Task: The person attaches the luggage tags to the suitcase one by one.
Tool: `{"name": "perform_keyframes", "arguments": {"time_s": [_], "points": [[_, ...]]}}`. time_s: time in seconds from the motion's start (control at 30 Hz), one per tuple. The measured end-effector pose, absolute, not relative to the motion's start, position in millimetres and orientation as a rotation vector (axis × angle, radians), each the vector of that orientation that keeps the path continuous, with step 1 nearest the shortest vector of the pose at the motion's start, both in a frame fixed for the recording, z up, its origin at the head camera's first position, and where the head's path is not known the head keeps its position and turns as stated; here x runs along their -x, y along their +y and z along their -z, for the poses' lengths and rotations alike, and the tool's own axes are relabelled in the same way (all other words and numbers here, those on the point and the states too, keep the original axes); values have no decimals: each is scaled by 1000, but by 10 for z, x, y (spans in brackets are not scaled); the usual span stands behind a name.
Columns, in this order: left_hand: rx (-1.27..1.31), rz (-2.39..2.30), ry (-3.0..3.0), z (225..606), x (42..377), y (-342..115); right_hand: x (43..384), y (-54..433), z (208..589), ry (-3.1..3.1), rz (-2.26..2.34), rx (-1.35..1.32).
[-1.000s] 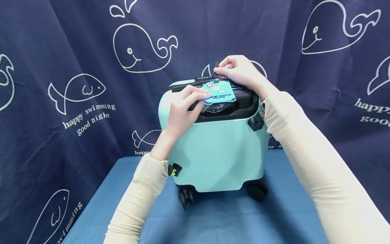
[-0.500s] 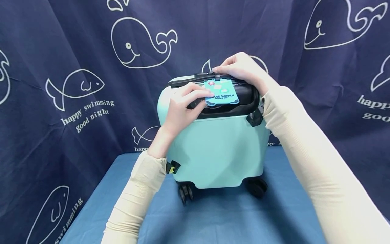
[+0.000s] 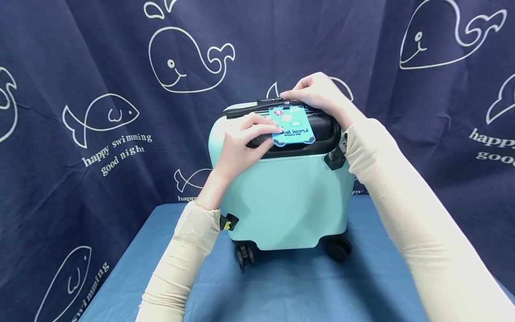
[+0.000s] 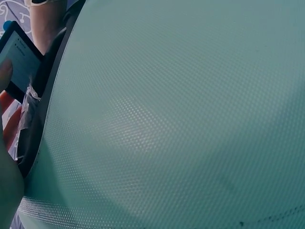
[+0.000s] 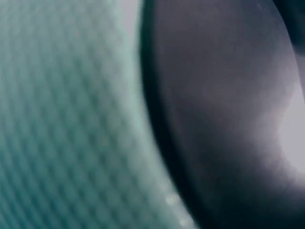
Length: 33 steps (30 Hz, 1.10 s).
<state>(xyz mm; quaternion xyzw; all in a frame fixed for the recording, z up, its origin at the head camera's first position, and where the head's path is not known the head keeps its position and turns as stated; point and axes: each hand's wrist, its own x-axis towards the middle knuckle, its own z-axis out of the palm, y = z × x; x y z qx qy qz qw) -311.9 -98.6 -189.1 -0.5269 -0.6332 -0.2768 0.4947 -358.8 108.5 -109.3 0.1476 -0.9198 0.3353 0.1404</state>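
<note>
In the head view, a mint-green suitcase [image 3: 281,201] stands upright on its wheels. My left hand [image 3: 242,142] pinches the left edge of a blue luggage tag [image 3: 295,126] printed with travel lettering, in front of the suitcase's black top panel. A short black strap [image 3: 286,104] runs from the tag up to the black carry handle [image 3: 263,106]. My right hand [image 3: 322,95] is at the handle, thumb and fingers pinched together by the strap's upper end; its fingertips are partly hidden. The left wrist view catches the tag [image 4: 21,59] and a thumb at its edge.
Blue cloth [image 3: 281,290] covers the table under the suitcase. Behind hangs a navy curtain [image 3: 314,36] with whale and fish drawings. Black wheels [image 3: 338,249] show below the shell. Clear crinkled plastic [image 4: 29,107] lies beside the tag in the left wrist view.
My right hand has come down slightly from above the handle, and the strap that stood upright now lies close to it. The tag has tilted to hang lower, with my left hand still pinching it.
</note>
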Motion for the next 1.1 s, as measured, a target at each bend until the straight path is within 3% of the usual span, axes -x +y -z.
{"name": "perform_keyframes", "arguments": {"time_s": [0.23, 0.47, 0.77, 1.1], "points": [[1230, 649, -1562, 1917, 3139, -919, 3575, 1142, 1107, -2548, -870, -437], [968, 625, -1783, 1973, 2942, -969, 3469, 1325, 1148, -2447, -784, -406], [777, 686, -1944, 2124, 2542, -1460, 3114, 1690, 1296, -2027, -891, -406], [508, 542, -2202, 2643, 2248, -1975, 2663, 2050, 1806, -1992, -853, -457]]}}
